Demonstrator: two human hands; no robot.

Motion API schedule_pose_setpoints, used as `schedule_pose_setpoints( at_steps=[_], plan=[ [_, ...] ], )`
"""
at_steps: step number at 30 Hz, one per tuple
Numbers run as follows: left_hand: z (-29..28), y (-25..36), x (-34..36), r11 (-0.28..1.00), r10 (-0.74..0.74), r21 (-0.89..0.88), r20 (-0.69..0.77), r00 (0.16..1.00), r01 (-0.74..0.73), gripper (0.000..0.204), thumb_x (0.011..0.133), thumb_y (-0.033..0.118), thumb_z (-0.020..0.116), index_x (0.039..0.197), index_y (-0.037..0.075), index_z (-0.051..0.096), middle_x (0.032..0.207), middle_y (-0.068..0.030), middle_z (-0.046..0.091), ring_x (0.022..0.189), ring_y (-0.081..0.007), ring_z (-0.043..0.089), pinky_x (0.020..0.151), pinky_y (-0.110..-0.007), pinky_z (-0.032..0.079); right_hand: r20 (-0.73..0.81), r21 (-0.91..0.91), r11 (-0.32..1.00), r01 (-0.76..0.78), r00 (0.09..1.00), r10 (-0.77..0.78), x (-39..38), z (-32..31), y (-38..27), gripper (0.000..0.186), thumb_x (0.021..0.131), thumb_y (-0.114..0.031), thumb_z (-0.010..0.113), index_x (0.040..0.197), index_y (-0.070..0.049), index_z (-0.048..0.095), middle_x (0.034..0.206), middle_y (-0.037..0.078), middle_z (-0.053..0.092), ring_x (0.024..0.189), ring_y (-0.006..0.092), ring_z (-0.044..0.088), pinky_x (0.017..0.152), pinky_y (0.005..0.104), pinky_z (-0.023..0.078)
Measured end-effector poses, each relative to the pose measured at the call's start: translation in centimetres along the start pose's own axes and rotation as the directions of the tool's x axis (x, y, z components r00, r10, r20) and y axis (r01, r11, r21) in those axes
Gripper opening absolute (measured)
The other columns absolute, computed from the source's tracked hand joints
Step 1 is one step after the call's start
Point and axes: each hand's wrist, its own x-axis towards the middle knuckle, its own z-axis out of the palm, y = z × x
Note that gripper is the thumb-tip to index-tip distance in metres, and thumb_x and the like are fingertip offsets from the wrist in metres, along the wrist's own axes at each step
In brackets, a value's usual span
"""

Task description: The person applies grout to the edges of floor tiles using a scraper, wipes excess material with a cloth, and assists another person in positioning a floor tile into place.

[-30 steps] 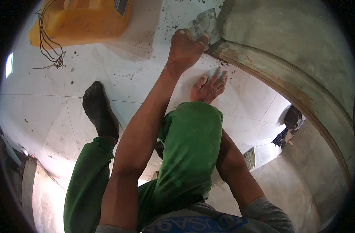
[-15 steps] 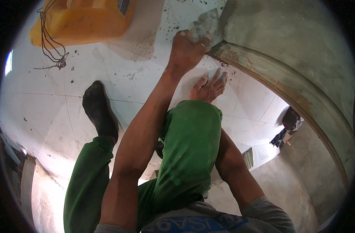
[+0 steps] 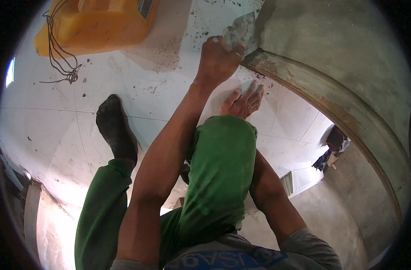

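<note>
Flat grey blade (image 3: pixel 242 30): loc. beside foot of grey wall (image 3: pixel 331 31), near end of worn base strip (image 3: pixel 304 74); contact w/ wall or floor (image 3: pixel 147 99) can't be confirmed. L hand (image 3: pixel 218 62) is closed on its near end, thumb toward wall side; R hand (image 3: pixel 241 103) is apart from it, palm-down on floor, fingers slightly spread. Handling, est.: light, prob. thin & stiff, not fragile; dusty face may slip a bit. Rec. hold: near end, full fist, fingers clear of far edge. Appearance: dull, mottled w/ paler smears, broad w/ angular far corner; material unconfirmed, handle (if any) hidden by hand.
</note>
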Motion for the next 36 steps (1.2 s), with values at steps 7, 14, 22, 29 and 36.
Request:
schedule_pose_setpoints(
  at_steps=[7, 14, 22, 29, 36],
  plan=[
    [0.6, -0.7, 0.0, 0.997, 0.080, -0.003, -0.118, 0.990, -0.081, 0.021, 0.073, 0.013, 0.076, 0.094, 0.010, 0.076, 0.063, -0.0080, 0.057, 0.064, -0.0302, 0.062, 0.063, -0.044, 0.050, -0.019, 0.000, 1.000, 0.019, 1.000, -0.019, 0.1, 0.2, 0.0, 0.070, 0.104, -0.033, 0.048, 0.163, 0.002, 0.038, 0.167, 0.035, 0.033, 0.155, 0.0534, 0.030, 0.124, 0.0681, 0.025],
    [-2.3, 1.1, 0.8, 0.999, 0.042, 0.029, -0.100, 0.994, -0.040, 0.014, 0.076, 0.011, 0.076, 0.089, 0.006, 0.076, 0.065, -0.0115, 0.061, 0.062, -0.0343, 0.062, 0.061, -0.047, 0.051, -0.021, -0.027, 0.999, 0.028, 0.999, -0.029, -0.1, 0.5, 0.6, 0.068, 0.104, -0.031, 0.048, 0.162, 0.003, 0.038, 0.167, 0.034, 0.033, 0.156, 0.0526, 0.029, 0.124, 0.0682, 0.025],
    [-5.3, 1.8, -1.9, 0.886, -0.370, -0.088, 0.458, 0.808, 0.455, 0.017, 0.081, 0.015, 0.075, 0.097, 0.008, 0.077, 0.086, -0.0177, 0.072, 0.077, -0.0366, 0.070, 0.076, -0.050, 0.058, 0.004, 0.027, 0.999, 0.021, 1.000, -0.022, -0.2, 0.1, -0.2, 0.068, 0.107, -0.034, 0.044, 0.163, 0.004, 0.038, 0.167, 0.036, 0.031, 0.157, 0.0536, 0.028, 0.124, 0.0683, 0.023],
    [-4.1, 1.7, -0.9, 0.898, -0.223, -0.204, 0.550, 0.805, 0.389, 0.018, 0.082, 0.015, 0.068, 0.091, -0.001, 0.072, 0.091, -0.0293, 0.072, 0.087, -0.0461, 0.072, 0.080, -0.049, 0.060, -0.014, 0.025, 0.999, 0.046, 0.999, -0.045, -0.2, 0.5, 0.5, 0.070, 0.107, -0.035, 0.046, 0.163, 0.005, 0.036, 0.167, 0.038, 0.031, 0.156, 0.0558, 0.027, 0.123, 0.0701, 0.022],
    [-4.4, 2.3, 0.3, 0.859, -0.288, -0.295, 0.395, 0.873, 0.417, 0.015, 0.083, 0.015, 0.067, 0.087, 0.001, 0.070, 0.087, -0.0297, 0.072, 0.080, -0.0473, 0.070, 0.076, -0.049, 0.060, 0.029, 0.012, 0.999, 0.032, 0.999, -0.032, -0.2, 0.5, 0.9, 0.072, 0.105, -0.035, 0.047, 0.164, 0.005, 0.033, 0.166, 0.040, 0.029, 0.157, 0.0553, 0.025, 0.124, 0.0696, 0.021]
  ],
)
